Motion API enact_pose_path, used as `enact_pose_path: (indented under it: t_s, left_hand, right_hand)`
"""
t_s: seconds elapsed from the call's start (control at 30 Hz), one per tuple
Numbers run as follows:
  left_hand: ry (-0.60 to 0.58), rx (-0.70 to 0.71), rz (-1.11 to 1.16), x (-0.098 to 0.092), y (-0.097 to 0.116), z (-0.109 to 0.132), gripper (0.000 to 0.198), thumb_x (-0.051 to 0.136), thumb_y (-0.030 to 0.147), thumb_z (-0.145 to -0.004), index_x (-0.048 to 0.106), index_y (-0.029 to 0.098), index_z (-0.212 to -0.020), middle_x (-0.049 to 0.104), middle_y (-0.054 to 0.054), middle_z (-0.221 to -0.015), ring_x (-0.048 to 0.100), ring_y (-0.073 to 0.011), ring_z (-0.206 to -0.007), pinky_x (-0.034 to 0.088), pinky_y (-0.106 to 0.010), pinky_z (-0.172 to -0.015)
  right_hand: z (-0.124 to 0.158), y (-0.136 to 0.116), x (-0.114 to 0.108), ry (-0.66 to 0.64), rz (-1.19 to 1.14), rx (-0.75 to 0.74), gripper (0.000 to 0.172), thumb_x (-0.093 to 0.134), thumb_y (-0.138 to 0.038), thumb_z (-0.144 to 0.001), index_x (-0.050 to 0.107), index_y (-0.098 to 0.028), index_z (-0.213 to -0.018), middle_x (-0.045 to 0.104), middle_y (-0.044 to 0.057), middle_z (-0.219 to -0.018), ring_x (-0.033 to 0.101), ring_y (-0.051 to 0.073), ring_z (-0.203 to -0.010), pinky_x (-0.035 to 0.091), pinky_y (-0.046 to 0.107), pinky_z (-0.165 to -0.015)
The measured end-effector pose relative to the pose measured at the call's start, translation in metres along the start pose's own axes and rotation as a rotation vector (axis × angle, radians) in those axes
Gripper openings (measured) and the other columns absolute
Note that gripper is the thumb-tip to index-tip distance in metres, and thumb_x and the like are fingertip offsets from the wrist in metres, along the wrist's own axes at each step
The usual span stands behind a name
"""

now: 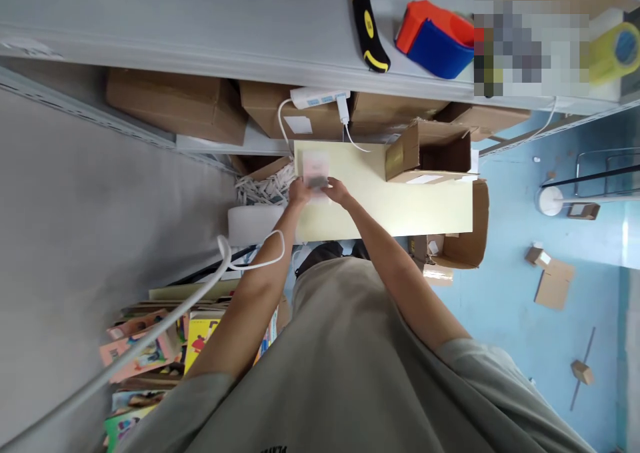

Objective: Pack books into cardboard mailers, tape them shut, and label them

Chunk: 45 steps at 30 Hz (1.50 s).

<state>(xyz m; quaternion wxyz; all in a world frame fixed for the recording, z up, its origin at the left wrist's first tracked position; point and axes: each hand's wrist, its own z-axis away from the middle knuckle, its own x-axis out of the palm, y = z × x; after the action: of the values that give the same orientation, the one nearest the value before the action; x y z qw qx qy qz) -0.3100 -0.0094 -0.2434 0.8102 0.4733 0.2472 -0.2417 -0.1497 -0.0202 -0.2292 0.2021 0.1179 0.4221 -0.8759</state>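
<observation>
Both our hands closed on small pale packet (pixel 316 167), held over left end of yellow worktop (pixel 400 206). Left hand (pixel 299 193) grips one side of packet, right hand (pixel 337 190) the other. Open cardboard box (pixel 430 151) sits on worktop, toward its right end. White power strip (pixel 320 97) just beyond worktop's far edge. White paper shreds (pixel 263 189) just left of worktop.

We see a pale yellow worktop (pixel 400 206) and a whitish-pink packet (pixel 316 169) with a grey patch. The cardboard boxes (pixel 175 106) are plain brown, and the power strip (pixel 320 97) is white. The shelf (pixel 200 19) is light grey. The tool (pixel 369 26) is black with yellow markings, and the tape dispenser (pixel 435 36) is orange-red and blue. The floor (pixel 510 286) is light blue and the shirt (pixel 350 359) grey-green. The books (pixel 145 353) have bright picture covers in yellow, pink and green.
</observation>
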Motion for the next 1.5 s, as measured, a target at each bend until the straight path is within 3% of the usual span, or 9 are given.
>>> enact_pose_path:
  t_s: [0.2, 0.3, 0.4, 0.5, 0.63, 0.83, 0.97, 1.27, 1.5]
  left_hand:
    - [0.053, 0.005, -0.039, 0.010, 0.025, 0.020, 0.041, 0.071, 0.015, -0.090, 0.073, 0.013, -0.131, 0.072, -0.027, -0.147, 0.066, -0.0406, -0.148, 0.048, -0.053, -0.131]
    - [-0.002, 0.155, 0.053, 0.023, 0.063, 0.040, 0.042, 0.070, 0.021, -0.097, 0.072, 0.014, -0.138, 0.072, -0.025, -0.151, 0.067, -0.0376, -0.149, 0.050, -0.049, -0.131]
    - [-0.089, 0.318, 0.154, 0.042, 0.115, 0.065, 0.042, 0.072, 0.035, -0.103, 0.072, 0.017, -0.141, 0.074, -0.021, -0.152, 0.071, -0.0354, -0.145, 0.054, -0.047, -0.127]
    - [-0.145, 0.425, 0.194, 0.065, 0.175, 0.086, 0.048, 0.072, 0.054, -0.106, 0.075, 0.020, -0.141, 0.078, -0.017, -0.150, 0.072, -0.0342, -0.146, 0.053, -0.046, -0.128]
    - [-0.146, 0.371, 0.101, 0.095, 0.241, 0.097, 0.053, 0.078, 0.063, -0.102, 0.078, 0.021, -0.135, 0.082, -0.015, -0.145, 0.072, -0.0373, -0.144, 0.056, -0.045, -0.122]
    - [-0.048, 0.255, 0.025, 0.125, 0.266, 0.095, 0.028, 0.079, 0.039, -0.102, 0.077, 0.022, -0.124, 0.085, -0.012, -0.136, 0.080, -0.0328, -0.126, 0.059, -0.042, -0.113]
    - [0.047, 0.210, 0.085, 0.129, 0.249, 0.106, 0.013, 0.069, 0.020, -0.101, 0.075, 0.020, -0.112, 0.087, -0.012, -0.123, 0.083, -0.0306, -0.115, 0.061, -0.040, -0.106]
    - [0.212, 0.062, 0.158, 0.071, 0.167, 0.171, 0.011, 0.062, 0.025, -0.101, 0.066, 0.025, -0.111, 0.085, -0.004, -0.104, 0.082, -0.0208, -0.088, 0.067, -0.032, -0.087]
    - [0.236, -0.090, 0.103, 0.052, 0.123, 0.184, 0.012, 0.067, 0.025, -0.095, 0.066, 0.025, -0.107, 0.082, -0.002, -0.094, 0.081, -0.0223, -0.089, 0.067, -0.033, -0.090]
  right_hand:
    - [0.077, 0.025, -0.064, 0.048, -0.028, -0.223, 0.050, 0.077, -0.047, -0.105, 0.077, -0.020, -0.147, 0.076, 0.017, -0.156, 0.077, 0.034, -0.141, 0.064, 0.050, -0.120]
    - [0.125, 0.036, -0.138, 0.236, -0.006, -0.364, 0.050, 0.069, -0.061, -0.108, 0.082, -0.022, -0.135, 0.082, 0.016, -0.147, 0.079, 0.032, -0.133, 0.065, 0.049, -0.118]
    - [0.154, 0.042, -0.233, 0.600, 0.114, -0.405, 0.055, 0.059, -0.068, -0.111, 0.081, -0.022, -0.131, 0.083, 0.016, -0.142, 0.076, 0.031, -0.134, 0.062, 0.050, -0.119]
    - [0.147, 0.050, -0.322, 0.904, 0.284, -0.321, 0.059, 0.061, -0.068, -0.110, 0.077, -0.019, -0.138, 0.077, 0.022, -0.148, 0.070, 0.037, -0.142, 0.056, 0.060, -0.124]
    - [0.106, 0.065, -0.382, 0.803, 0.393, -0.042, 0.071, 0.077, -0.067, -0.099, 0.075, -0.010, -0.141, 0.077, 0.029, -0.146, 0.070, 0.044, -0.142, 0.055, 0.063, -0.122]
    - [0.089, 0.081, -0.386, 0.642, 0.455, 0.108, 0.031, 0.062, -0.036, -0.107, 0.081, -0.016, -0.121, 0.086, 0.024, -0.123, 0.080, 0.041, -0.121, 0.059, 0.054, -0.110]
    - [0.109, 0.095, -0.383, 0.654, 0.486, 0.055, 0.037, 0.046, -0.028, -0.111, 0.081, -0.016, -0.108, 0.085, 0.024, -0.106, 0.079, 0.037, -0.099, 0.058, 0.045, -0.092]
    - [0.188, 0.113, -0.334, 0.520, 0.482, -0.117, 0.040, 0.039, -0.038, -0.115, 0.068, -0.025, -0.092, 0.073, 0.011, -0.077, 0.065, 0.028, -0.066, 0.039, 0.034, -0.068]
    - [0.192, 0.110, -0.285, 0.380, 0.526, -0.087, 0.038, 0.039, -0.034, -0.113, 0.068, -0.024, -0.092, 0.075, 0.011, -0.079, 0.063, 0.025, -0.065, 0.036, 0.033, -0.067]
